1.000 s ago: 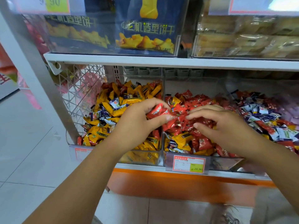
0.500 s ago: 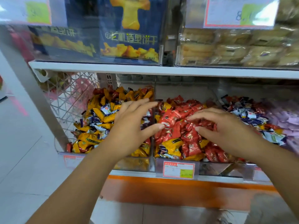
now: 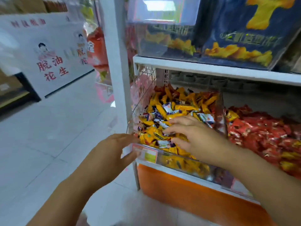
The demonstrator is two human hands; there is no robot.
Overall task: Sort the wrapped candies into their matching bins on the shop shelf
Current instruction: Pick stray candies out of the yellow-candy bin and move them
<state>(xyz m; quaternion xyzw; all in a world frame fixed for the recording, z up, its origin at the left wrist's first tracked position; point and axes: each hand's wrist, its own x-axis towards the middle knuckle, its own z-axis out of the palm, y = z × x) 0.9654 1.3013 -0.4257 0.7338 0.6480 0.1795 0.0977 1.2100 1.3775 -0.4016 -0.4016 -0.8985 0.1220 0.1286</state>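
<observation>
The right hand (image 3: 197, 139) reaches into the left bin (image 3: 221, 111), a clear-walled compartment on the lower shelf, and lies palm down on a heap of yellow candies (image 3: 177, 108) mixed with white and purple wrapped candies (image 3: 168, 109). Its fingers (image 3: 180, 120) stretch forward nearly straight and a little spread, touching the top of the heap. The index tip and the thumb tip sit close together with a dark-ended wrapper (image 3: 169, 134) between them, but blur hides whether they pinch it or only rest against it, so I cannot tell if this hand holds anything. The left hand (image 3: 110, 154) hovers at the front left corner of the same bin, outside it, with straight relaxed fingers and nothing in its grasp; its thumb (image 3: 130, 158) lies across the left end of the price label (image 3: 145, 152) clipped to the bin's front edge. In the next compartment (image 3: 260, 101) to the right, past the clear divider, red candies (image 3: 268, 132) are piled, with a few yellow ones near the front. Above, a white shelf board (image 3: 211, 69) carries clear boxes with dark blue biscuit packs (image 3: 244, 38). An orange panel (image 3: 187, 193) runs below the bins, and a white upright (image 3: 117, 62) frames the unit's left side, beside a pale tiled floor (image 3: 40, 144).
</observation>
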